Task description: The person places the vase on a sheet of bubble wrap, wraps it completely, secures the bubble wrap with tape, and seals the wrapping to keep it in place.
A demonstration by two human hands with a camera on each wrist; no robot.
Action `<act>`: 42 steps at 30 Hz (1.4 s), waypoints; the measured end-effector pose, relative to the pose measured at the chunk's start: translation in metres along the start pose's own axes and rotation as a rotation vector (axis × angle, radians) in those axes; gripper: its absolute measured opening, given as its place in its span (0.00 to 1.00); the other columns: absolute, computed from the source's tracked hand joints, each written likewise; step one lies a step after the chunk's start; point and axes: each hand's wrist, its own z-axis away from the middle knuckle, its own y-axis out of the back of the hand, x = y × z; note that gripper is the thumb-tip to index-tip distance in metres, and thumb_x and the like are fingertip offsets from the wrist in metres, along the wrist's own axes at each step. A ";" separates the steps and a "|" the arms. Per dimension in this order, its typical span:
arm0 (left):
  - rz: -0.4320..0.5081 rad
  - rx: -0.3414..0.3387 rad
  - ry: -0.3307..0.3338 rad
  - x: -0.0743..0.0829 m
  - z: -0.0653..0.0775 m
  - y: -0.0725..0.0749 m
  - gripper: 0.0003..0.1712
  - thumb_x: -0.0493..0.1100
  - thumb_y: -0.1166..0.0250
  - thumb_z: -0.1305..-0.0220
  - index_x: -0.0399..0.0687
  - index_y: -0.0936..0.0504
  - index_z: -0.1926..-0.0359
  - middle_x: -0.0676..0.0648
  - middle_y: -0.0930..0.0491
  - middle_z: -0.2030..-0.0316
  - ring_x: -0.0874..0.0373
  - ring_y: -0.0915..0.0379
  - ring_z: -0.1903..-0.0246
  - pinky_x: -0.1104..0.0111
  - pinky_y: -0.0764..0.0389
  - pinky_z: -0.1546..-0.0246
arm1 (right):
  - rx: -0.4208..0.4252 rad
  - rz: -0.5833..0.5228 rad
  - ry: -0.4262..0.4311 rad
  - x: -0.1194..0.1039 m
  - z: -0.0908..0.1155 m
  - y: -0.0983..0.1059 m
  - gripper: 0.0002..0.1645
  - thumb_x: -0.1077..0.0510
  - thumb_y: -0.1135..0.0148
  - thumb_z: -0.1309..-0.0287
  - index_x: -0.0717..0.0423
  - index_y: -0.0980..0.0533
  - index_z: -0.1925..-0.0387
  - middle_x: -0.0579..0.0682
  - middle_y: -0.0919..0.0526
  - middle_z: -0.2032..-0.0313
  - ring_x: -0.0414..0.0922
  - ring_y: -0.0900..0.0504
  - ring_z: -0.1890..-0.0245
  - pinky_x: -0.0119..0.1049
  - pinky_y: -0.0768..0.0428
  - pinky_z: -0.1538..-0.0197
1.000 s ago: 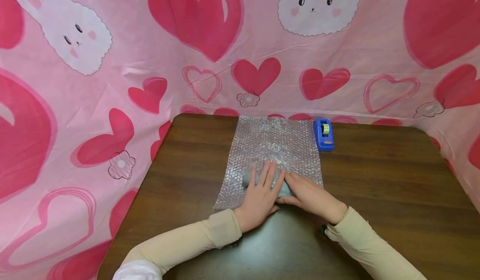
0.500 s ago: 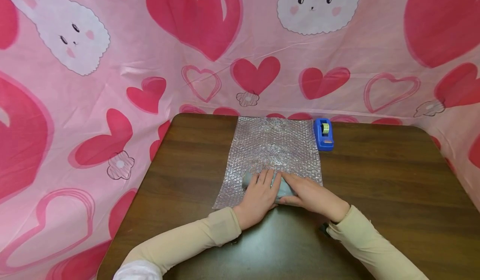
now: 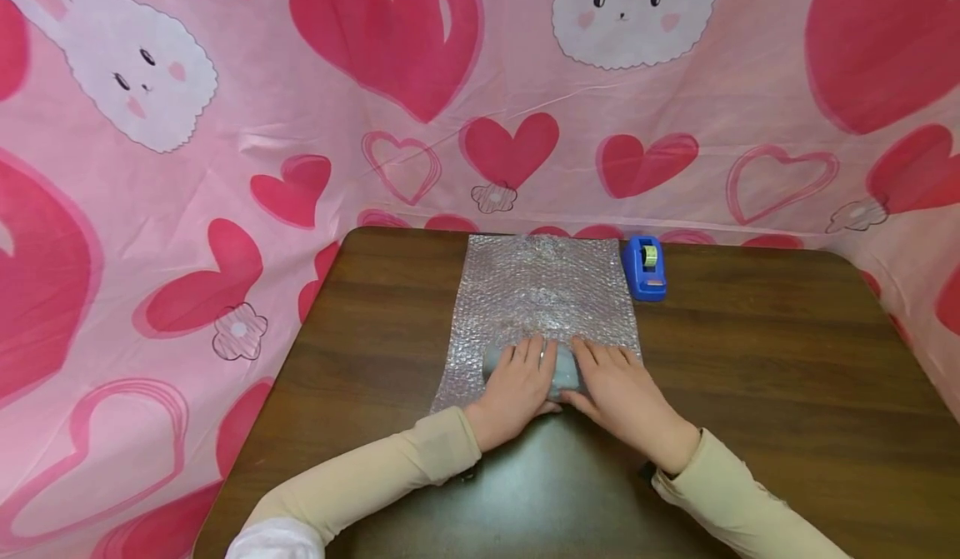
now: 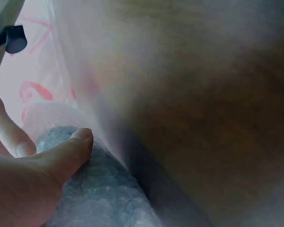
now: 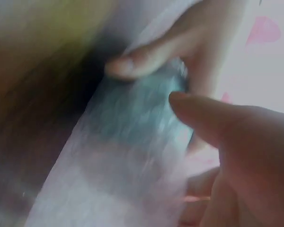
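Observation:
A blue-grey cylinder lies crosswise on the near end of a bubble wrap sheet, with a layer of the wrap around it. My left hand holds its left part, fingers over the top. Over the right part lie the fingers of my right hand, its thumb on the near side. In the left wrist view, the left thumb presses on the wrapped cylinder. Both thumbs touch the wrapped surface in the blurred right wrist view. The hands hide much of the cylinder.
A blue tape dispenser stands at the sheet's far right corner. The brown wooden table reaches back to a pink curtain with hearts and rabbits. Toward the curtain, the sheet extends nearly to the table's far edge.
The left fingers have drawn back toward me over the cylinder. My right hand has turned and shifted right, its fingers now pointing more forward, baring more of the cylinder between the hands.

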 end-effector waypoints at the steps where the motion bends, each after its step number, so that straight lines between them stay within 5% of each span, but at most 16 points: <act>1: 0.004 0.000 0.000 0.000 -0.001 0.000 0.55 0.75 0.43 0.51 0.36 0.37 0.38 0.38 0.30 0.45 0.48 0.32 0.48 0.60 0.27 0.54 | 0.022 0.038 -0.002 -0.004 0.002 0.000 0.48 0.37 0.34 0.51 0.68 0.34 0.39 0.63 0.26 0.46 0.56 0.26 0.46 0.57 0.30 0.47; 8: 0.011 -0.017 -0.018 -0.004 -0.004 0.001 0.53 0.73 0.43 0.49 0.34 0.36 0.38 0.39 0.29 0.47 0.49 0.32 0.49 0.61 0.25 0.57 | 0.067 0.174 0.018 -0.020 0.013 -0.019 0.57 0.47 0.27 0.61 0.69 0.42 0.34 0.65 0.35 0.38 0.61 0.35 0.39 0.58 0.35 0.41; 17: 0.063 -0.005 -0.028 -0.007 -0.005 0.003 0.51 0.73 0.42 0.49 0.35 0.34 0.40 0.40 0.27 0.51 0.50 0.30 0.53 0.62 0.24 0.59 | 0.137 0.237 0.038 -0.013 0.006 -0.042 0.42 0.57 0.41 0.44 0.68 0.46 0.33 0.66 0.35 0.38 0.61 0.35 0.39 0.58 0.35 0.41; 25: 0.183 -0.051 -0.020 -0.009 -0.008 0.007 0.52 0.72 0.39 0.51 0.36 0.35 0.40 0.41 0.29 0.50 0.50 0.31 0.53 0.62 0.24 0.59 | 0.204 0.284 0.065 -0.005 -0.005 -0.045 0.42 0.54 0.32 0.52 0.69 0.37 0.39 0.62 0.25 0.56 0.57 0.25 0.56 0.49 0.24 0.56; 30: 0.234 -0.084 -0.031 -0.012 -0.010 0.009 0.51 0.74 0.41 0.52 0.39 0.35 0.40 0.42 0.29 0.48 0.51 0.31 0.50 0.60 0.24 0.58 | 0.168 0.268 0.085 -0.004 -0.006 -0.041 0.49 0.50 0.23 0.68 0.67 0.33 0.44 0.60 0.26 0.61 0.55 0.26 0.62 0.46 0.24 0.61; 36: 0.314 -0.113 -0.030 -0.018 -0.010 0.011 0.53 0.73 0.41 0.52 0.44 0.39 0.35 0.44 0.32 0.43 0.51 0.34 0.44 0.48 0.30 0.49 | 0.077 0.200 0.074 -0.001 -0.009 -0.036 0.53 0.48 0.20 0.71 0.69 0.35 0.44 0.60 0.26 0.62 0.54 0.25 0.63 0.45 0.22 0.62; 42: 0.183 -0.018 -0.082 -0.016 -0.009 0.019 0.52 0.71 0.42 0.47 0.41 0.41 0.32 0.44 0.35 0.39 0.51 0.39 0.39 0.45 0.40 0.40 | 0.001 0.157 0.054 0.003 -0.014 -0.032 0.48 0.48 0.22 0.68 0.68 0.34 0.48 0.58 0.27 0.66 0.52 0.26 0.66 0.43 0.23 0.63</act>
